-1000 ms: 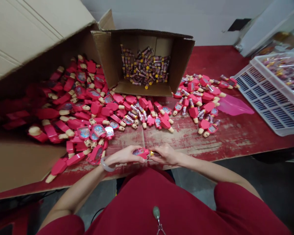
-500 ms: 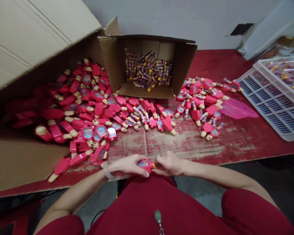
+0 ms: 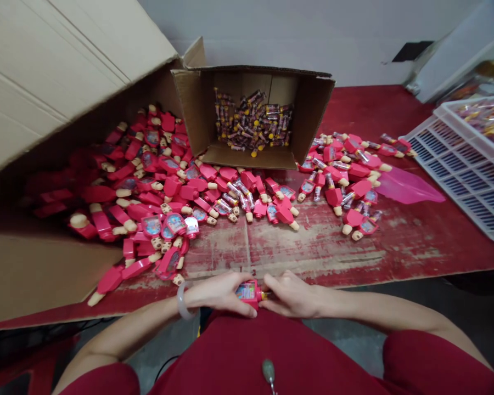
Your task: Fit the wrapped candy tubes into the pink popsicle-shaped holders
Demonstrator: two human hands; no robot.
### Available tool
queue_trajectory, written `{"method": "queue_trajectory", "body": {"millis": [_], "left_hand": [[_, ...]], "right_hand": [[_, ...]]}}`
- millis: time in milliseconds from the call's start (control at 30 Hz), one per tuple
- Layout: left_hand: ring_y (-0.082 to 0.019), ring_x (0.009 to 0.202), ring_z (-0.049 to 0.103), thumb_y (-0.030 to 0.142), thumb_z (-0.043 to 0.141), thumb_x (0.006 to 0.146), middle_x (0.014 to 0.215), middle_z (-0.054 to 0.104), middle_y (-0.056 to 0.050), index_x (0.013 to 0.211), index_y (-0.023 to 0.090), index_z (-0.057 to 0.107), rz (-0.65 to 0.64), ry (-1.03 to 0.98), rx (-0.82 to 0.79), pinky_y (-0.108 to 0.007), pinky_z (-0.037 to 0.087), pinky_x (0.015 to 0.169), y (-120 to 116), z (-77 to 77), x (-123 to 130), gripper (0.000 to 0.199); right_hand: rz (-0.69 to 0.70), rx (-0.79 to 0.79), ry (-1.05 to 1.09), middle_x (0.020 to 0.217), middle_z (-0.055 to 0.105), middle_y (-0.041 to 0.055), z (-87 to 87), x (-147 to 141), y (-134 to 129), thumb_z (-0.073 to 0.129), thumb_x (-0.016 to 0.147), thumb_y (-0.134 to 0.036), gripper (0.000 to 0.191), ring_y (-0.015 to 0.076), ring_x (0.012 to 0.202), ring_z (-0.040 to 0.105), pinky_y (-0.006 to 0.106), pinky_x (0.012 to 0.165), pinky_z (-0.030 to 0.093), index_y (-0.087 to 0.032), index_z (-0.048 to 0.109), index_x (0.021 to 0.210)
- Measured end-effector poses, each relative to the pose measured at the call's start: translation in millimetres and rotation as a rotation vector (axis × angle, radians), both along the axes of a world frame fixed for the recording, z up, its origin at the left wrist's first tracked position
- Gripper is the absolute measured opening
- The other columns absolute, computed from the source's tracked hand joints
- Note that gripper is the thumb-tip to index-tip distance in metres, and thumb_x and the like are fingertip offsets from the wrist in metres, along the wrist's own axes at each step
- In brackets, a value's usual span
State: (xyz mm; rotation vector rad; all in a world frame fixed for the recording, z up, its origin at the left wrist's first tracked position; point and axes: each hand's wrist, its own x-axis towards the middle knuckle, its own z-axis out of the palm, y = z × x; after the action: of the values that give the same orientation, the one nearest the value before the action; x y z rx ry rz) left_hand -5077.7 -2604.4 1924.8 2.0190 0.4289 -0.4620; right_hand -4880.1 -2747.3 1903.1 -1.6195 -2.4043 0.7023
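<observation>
My left hand point(image 3: 216, 292) is closed around a pink plastic toy case point(image 3: 248, 291) with a colourful picture on its face, close to my body at the table's front edge. The case's neck points right. At that neck my right hand point(image 3: 294, 296) is closed, its thumb and fingers pinching a small tube with a yellow end point(image 3: 265, 295). Most of the tube is hidden by the fingers. Beyond my hands lies a pile of similar pink cases point(image 3: 170, 186) with cream-coloured tips.
A cardboard box point(image 3: 253, 159) of small yellow-capped tubes stands at the back. On the left, a large carton point(image 3: 45, 263) lies open around the pile. Pink cases and tubes point(image 3: 352, 186) lie to the right, beside a pink translucent sheet point(image 3: 411, 184) and a white plastic basket point(image 3: 469, 164).
Both hands stay together on the case and tube, sitting slightly lower in view. The whole scene has shifted a little right and down with the camera.
</observation>
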Motion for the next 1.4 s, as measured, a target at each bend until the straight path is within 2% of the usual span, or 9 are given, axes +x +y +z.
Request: {"method": "queue_trajectory", "body": {"millis": [200, 467, 667, 833, 900, 1033, 1100, 1200, 1400], "left_hand": [[-0.030, 0.107, 0.068, 0.054, 0.066, 0.085, 0.126, 0.068, -0.013, 0.139, 0.019, 0.053, -0.001, -0.216, 0.420, -0.038, 0.052, 0.086, 10, 0.5, 9, 0.066], [-0.028, 0.104, 0.069, 0.051, 0.065, 0.087, 0.119, 0.071, -0.011, 0.130, 0.018, 0.056, 0.020, -0.252, 0.553, -0.035, 0.054, 0.081, 23, 9.8, 30, 0.055], [-0.022, 0.083, 0.069, 0.042, 0.057, 0.097, 0.118, 0.066, -0.016, 0.142, 0.017, 0.047, -0.192, -0.338, 0.947, -0.031, 0.052, 0.064, 21, 6.5, 27, 0.053], [-0.016, 0.078, 0.066, 0.015, 0.038, 0.101, 0.107, 0.069, -0.009, 0.141, 0.026, 0.049, -0.351, -0.504, 1.089, -0.028, 0.050, 0.066, 42, 6.9, 31, 0.043], [-0.017, 0.080, 0.066, 0.020, 0.044, 0.100, 0.112, 0.069, -0.010, 0.142, 0.026, 0.050, -0.344, -0.458, 0.989, -0.029, 0.050, 0.068, 50, 3.7, 32, 0.042], [-0.024, 0.092, 0.068, 0.052, 0.066, 0.087, 0.115, 0.070, -0.011, 0.139, 0.020, 0.054, -0.122, -0.272, 0.606, -0.031, 0.051, 0.075, 56, -3.4, 33, 0.062], [-0.027, 0.098, 0.068, 0.057, 0.069, 0.083, 0.115, 0.071, -0.010, 0.139, 0.020, 0.055, -0.063, -0.228, 0.493, -0.033, 0.051, 0.080, 55, -5.5, 34, 0.069], [-0.028, 0.100, 0.068, 0.052, 0.067, 0.086, 0.125, 0.066, -0.014, 0.146, 0.021, 0.050, -0.135, -0.249, 0.609, -0.034, 0.051, 0.081, 52, -10.0, 32, 0.070], [-0.020, 0.091, 0.066, 0.024, 0.050, 0.097, 0.118, 0.065, -0.013, 0.148, 0.025, 0.048, -0.303, -0.354, 0.839, -0.032, 0.051, 0.082, 47, -31.0, 29, 0.051]], "right_hand": [[-0.171, -0.126, 0.268, 0.098, 0.074, 0.0061, 18.4, 27, 28, 0.064, 0.093, -0.037, 0.028, 0.0168, 0.079, 0.068, 0.024, 0.064, 0.042, -0.019, 0.052, 0.110], [-0.221, 0.108, -0.452, 0.079, 0.070, 0.0149, 31.3, 32, 48, 0.049, 0.091, -0.011, 0.019, 0.0216, 0.072, 0.062, 0.030, 0.062, 0.033, -0.011, 0.069, 0.092], [-0.295, -0.321, -0.051, 0.066, 0.062, 0.0043, 27.0, 34, 58, 0.069, 0.084, -0.037, 0.022, 0.0134, 0.056, 0.050, 0.026, 0.056, 0.030, -0.016, 0.065, 0.078], [-0.168, -0.908, 0.425, 0.042, 0.032, -0.0079, 10.1, 40, 64, 0.053, 0.093, -0.051, 0.042, 0.0092, 0.039, 0.029, 0.024, 0.046, 0.031, -0.022, 0.043, 0.064], [-0.193, -0.783, 0.330, 0.045, 0.039, -0.0056, 8.7, 36, 64, 0.050, 0.095, -0.047, 0.038, 0.0110, 0.041, 0.036, 0.024, 0.049, 0.034, -0.020, 0.049, 0.068], [-0.315, -0.119, -0.152, 0.079, 0.069, 0.0105, 14.4, 27, 62, 0.052, 0.093, -0.022, 0.017, 0.0190, 0.071, 0.060, 0.027, 0.064, 0.039, -0.013, 0.065, 0.099], [-0.313, -0.045, -0.308, 0.087, 0.071, 0.0149, 16.7, 26, 63, 0.051, 0.091, -0.014, 0.021, 0.0208, 0.075, 0.062, 0.028, 0.065, 0.037, -0.012, 0.066, 0.105], [-0.286, -0.223, -0.147, 0.073, 0.066, 0.0076, 14.8, 29, 66, 0.063, 0.085, -0.022, 0.008, 0.0168, 0.065, 0.056, 0.027, 0.060, 0.033, -0.015, 0.065, 0.087], [-0.409, -0.923, 0.688, 0.047, 0.036, -0.0095, -11.3, 31, 61, 0.078, 0.068, -0.049, 0.043, 0.0054, 0.044, 0.026, 0.022, 0.045, 0.019, -0.020, 0.046, 0.064]]}}
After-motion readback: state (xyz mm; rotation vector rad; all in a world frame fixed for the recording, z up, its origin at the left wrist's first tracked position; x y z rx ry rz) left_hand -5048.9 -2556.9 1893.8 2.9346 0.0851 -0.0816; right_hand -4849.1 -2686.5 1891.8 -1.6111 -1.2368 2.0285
